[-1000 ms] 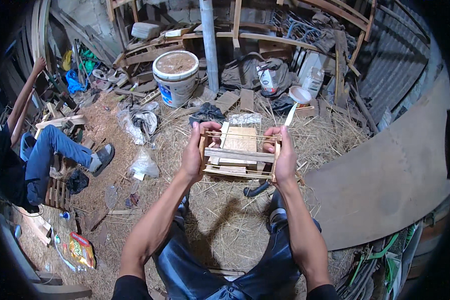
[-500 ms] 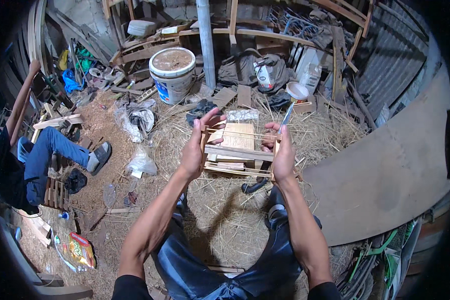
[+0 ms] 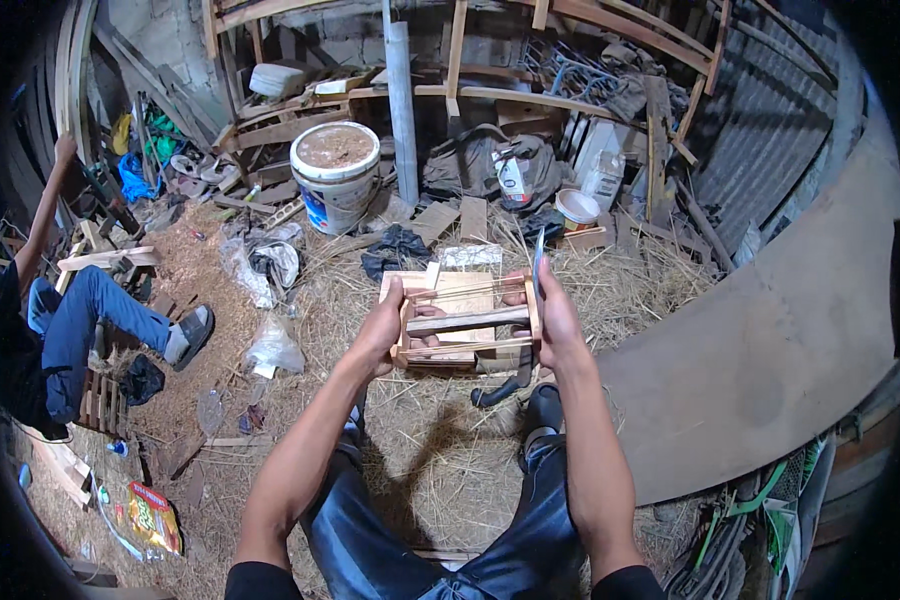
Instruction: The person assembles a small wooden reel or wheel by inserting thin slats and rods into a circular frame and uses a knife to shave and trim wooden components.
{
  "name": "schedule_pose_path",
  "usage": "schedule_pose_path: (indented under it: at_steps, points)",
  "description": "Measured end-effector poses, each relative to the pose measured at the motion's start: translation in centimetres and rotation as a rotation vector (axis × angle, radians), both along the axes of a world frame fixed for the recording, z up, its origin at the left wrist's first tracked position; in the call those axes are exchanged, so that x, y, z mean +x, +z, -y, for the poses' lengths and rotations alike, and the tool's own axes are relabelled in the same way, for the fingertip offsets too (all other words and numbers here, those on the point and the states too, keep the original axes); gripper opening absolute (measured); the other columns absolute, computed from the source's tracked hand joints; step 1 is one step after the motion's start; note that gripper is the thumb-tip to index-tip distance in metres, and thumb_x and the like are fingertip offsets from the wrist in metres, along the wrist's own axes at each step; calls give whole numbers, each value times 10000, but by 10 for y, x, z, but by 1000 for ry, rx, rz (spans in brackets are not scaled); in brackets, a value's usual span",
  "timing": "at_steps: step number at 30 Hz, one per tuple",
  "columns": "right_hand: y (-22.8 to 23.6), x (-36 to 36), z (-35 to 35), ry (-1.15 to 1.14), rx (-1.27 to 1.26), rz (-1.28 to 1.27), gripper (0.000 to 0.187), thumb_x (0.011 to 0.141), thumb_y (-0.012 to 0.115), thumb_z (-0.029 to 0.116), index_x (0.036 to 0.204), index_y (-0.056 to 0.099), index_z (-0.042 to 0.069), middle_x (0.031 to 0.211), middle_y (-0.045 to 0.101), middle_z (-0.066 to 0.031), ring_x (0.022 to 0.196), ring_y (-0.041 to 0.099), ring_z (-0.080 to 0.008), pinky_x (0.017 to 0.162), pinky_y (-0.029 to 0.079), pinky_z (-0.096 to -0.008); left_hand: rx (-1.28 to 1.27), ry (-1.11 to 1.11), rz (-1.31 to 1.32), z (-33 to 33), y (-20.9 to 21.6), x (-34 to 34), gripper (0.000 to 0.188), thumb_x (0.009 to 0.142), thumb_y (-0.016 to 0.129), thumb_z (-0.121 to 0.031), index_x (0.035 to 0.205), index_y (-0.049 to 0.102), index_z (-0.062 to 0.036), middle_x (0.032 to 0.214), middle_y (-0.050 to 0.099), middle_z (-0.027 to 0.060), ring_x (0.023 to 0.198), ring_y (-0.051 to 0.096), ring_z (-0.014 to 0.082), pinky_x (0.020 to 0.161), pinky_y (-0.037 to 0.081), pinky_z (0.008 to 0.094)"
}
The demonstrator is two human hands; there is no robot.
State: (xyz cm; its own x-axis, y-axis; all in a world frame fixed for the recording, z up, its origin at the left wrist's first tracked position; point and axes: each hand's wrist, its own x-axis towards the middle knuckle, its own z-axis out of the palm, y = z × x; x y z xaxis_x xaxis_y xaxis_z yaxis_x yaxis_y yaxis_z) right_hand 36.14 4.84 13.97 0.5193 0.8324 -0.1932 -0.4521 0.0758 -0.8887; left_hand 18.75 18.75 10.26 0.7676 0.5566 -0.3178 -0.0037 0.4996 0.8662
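My left hand (image 3: 376,332) and my right hand (image 3: 560,322) hold a small wooden frame (image 3: 467,322) between them, one at each end piece. A thicker wooden bar runs across its middle, and thin sticks span it above and below. A narrow bluish-grey blade (image 3: 540,250) points up from my right hand; its handle is hidden. Under the frame, a low wooden block (image 3: 395,283) with a pale flat top rests on the straw. Near its front right corner lies a dark curved handle (image 3: 498,394), partly covered by the block and my hand.
A large white bucket (image 3: 335,180) and a grey post (image 3: 400,120) stand ahead. At the left sits another person (image 3: 120,300). A broad brown sheet (image 3: 760,340) leans at the right. Plastic bags (image 3: 275,348) and wood scraps litter the straw.
Both hands have come slightly leftward with the frame, and it now shows more squarely above the wooden block. The blade stands more upright. My view has shifted a little.
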Motion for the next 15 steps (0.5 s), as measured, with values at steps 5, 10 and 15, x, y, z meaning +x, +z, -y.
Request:
schedule_pose_path:
  at_steps: [5,10,15]
  points:
    - [-1,7,5,39,-49,102,451,937,424,473,984,540,40,677,508,1,572,506,-75,498,433,-230,-103,-41,-4,0,-5,4,563,969,193,-494,1216,439,-52,917,585,116,596,596,175,504,540,264]
    - [11,7,15,82,-124,641,322,888,588,243,1067,559,-24,832,639,-40,631,494,-45,587,404,-209,92,10,135,-3,-4,1,517,966,279,-481,1228,419,-57,899,576,65,698,565,137,539,508,244]
    - [6,6,18,74,-81,700,281,827,657,142,1062,570,16,815,628,-23,737,550,-67,650,443,-226,555,105,-20,-6,-10,1,545,963,284,-485,1228,429,-32,896,578,66,756,549,144,644,456,276]
